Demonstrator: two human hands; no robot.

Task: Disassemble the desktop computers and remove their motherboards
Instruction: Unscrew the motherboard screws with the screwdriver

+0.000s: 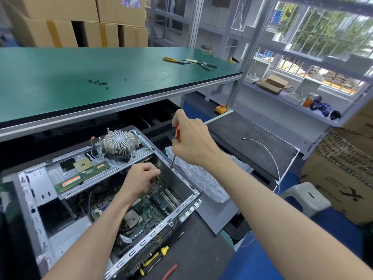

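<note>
1. The right hand (189, 138) is wrapped around the orange-and-black handle of a slim steel-shafted screwdriver (175, 150), shaft pointing down towards the far inner corner of the open grey metal computer case (181, 211); held this upright, it is probably meant for a board screw there.
2. The left hand (139, 178) reaches into the case with fingers curled together near the tip. Blur hides whether it pinches a screw or only steadies something; I cannot tell.
3. The green motherboard (153, 209) lies flat on the case floor, not yet lifted out, its slots and bare processor socket exposed.
4. Parts rest on the case's silver drive bracket (40, 184): a round finned aluminium heatsink (119, 143), a square processor chip (82, 165) and a green memory stick (80, 177), likely parked clear of the board.
5. Small black screws (99, 82) sit loose on the green-topped desk (60, 77), well apart from the yellow-handled pliers (153, 259) lying beside the case.
</note>
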